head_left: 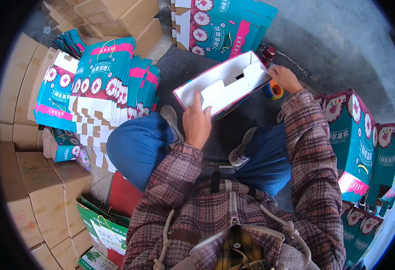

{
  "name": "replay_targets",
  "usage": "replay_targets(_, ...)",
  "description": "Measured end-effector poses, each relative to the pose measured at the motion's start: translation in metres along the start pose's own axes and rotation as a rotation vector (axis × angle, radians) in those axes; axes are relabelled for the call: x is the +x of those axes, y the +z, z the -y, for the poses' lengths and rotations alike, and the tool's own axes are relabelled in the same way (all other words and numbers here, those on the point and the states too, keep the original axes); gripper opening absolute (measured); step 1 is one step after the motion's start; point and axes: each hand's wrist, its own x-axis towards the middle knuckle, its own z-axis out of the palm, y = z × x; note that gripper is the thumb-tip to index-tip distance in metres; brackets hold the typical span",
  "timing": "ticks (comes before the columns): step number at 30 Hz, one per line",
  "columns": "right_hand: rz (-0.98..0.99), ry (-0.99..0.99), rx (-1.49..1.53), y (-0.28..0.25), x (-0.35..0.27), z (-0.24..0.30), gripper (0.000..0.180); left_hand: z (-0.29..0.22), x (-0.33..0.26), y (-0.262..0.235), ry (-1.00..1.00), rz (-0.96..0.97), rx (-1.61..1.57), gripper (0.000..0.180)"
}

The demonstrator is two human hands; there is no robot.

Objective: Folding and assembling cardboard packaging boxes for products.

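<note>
Centrally, a half-folded cardboard box (224, 83), white inside with pink edges, sits above the knees. Left hand (196, 122) fingers clamp its near flap; right hand (285, 78) fingers curl over its far corner. Flat teal flowered cartons (107, 72) stacked left.

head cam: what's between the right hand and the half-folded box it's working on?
Nothing. In the head view the right hand rests right at the far corner of the open box, no gap showing. A tape roll sits just below the hand; the left hand presses the near edge.
</note>
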Motion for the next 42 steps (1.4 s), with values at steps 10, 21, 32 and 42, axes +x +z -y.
replay_targets(10, -0.175, -0.347, -0.125, 0.027, -0.012, 0.108, 0.078, 0.012, 0.001, 0.015, 0.343, 0.065, 0.321, 0.058)
replay_targets(21, -0.073, -0.405, -0.115, 0.042, -0.001, 0.095, 0.057, 0.019, 0.011, 0.014, 0.393, 0.208, 0.295, 0.050)
replay_targets(32, -0.150, -0.396, -0.064, 0.043, -0.012, 0.094, 0.060, 0.012, 0.005, 0.010, 0.388, 0.170, 0.347, 0.055)
replay_targets(42, -0.387, -0.220, 0.132, 0.024, -0.013, 0.077, 0.051, 0.015, -0.001, -0.010, 0.302, -0.155, 0.229, 0.067)
